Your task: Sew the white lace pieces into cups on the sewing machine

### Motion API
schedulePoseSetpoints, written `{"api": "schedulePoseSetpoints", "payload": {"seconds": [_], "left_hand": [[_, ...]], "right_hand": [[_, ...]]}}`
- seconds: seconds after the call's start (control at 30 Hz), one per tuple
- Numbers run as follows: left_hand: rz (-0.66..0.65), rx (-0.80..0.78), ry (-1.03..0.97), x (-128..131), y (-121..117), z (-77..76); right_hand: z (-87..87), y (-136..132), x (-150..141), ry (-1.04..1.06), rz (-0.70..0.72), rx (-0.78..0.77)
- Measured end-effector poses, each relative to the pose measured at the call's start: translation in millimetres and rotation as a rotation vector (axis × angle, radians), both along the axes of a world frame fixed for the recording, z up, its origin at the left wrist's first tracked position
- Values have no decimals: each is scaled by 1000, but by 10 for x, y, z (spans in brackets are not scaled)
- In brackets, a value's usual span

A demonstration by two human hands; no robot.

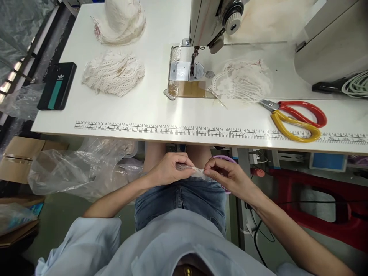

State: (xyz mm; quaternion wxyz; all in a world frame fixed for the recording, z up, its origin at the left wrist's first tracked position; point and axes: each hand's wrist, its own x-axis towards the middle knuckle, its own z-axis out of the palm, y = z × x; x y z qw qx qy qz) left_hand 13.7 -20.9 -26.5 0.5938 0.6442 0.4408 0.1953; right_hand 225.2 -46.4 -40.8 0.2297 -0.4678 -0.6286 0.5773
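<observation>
A small piece of white lace fabric (198, 172) stretches between my two hands, just above my lap and below the table's front edge. My left hand (172, 167) is closed on its left end, thumb and fingers pinched. At the other end my right hand (225, 174) pinches the fabric between thumb and fingertips. Part of the piece is hidden inside my left fingers. On the table lies more white lace (241, 80), to the right of the needle of the sewing machine (193, 63). A bunched pile of lace (115, 73) rests farther left.
Scissors (299, 119) with red and yellow handles lie across the printed ruler (218, 131) near the table's front edge. A black phone (56, 86) is at the left, a white fabric stack (120, 21) behind. Plastic bags (86, 168) and a red stool (316, 207) are below.
</observation>
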Motion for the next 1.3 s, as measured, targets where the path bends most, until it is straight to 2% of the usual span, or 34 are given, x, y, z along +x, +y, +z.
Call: {"api": "schedulePoseSetpoints", "payload": {"seconds": [0.17,0.23,0.33,0.37,0.43,0.5,0.6,0.67,0.73,0.83,1.0,1.07,1.17,1.3], "left_hand": [[-21,-71,6,-4,28,20],[-5,-146,5,-3,39,10],[45,-273,13,23,56,-20],[62,-304,9,39,62,-30],[91,-326,-19,76,73,-40],[111,-294,-61,98,82,-33],[143,-231,-106,65,92,-2],[184,-265,-147,6,96,14],[240,-352,-193,-54,95,14],[269,-469,-210,-100,89,-3],[235,-528,-283,-108,83,-30],[245,-538,-309,-117,78,-40],[228,-522,-284,-122,61,-58],[186,-402,-220,-101,40,-74]], "right_hand": [[-94,15,191,-149,51,133],[-202,-10,352,-333,75,215],[-333,-96,522,-745,52,369],[-340,-128,523,-794,48,400],[-289,-175,417,-693,80,405],[-191,-169,213,-442,111,349],[-76,-59,-63,-146,64,202],[-53,34,-133,-3,50,68],[-55,101,-123,94,107,-67],[-55,135,-72,178,201,-171],[-63,93,-46,280,39,-256],[-75,79,-27,291,39,-296],[-77,79,-7,271,80,-347],[-65,109,-67,279,120,-389]]}}
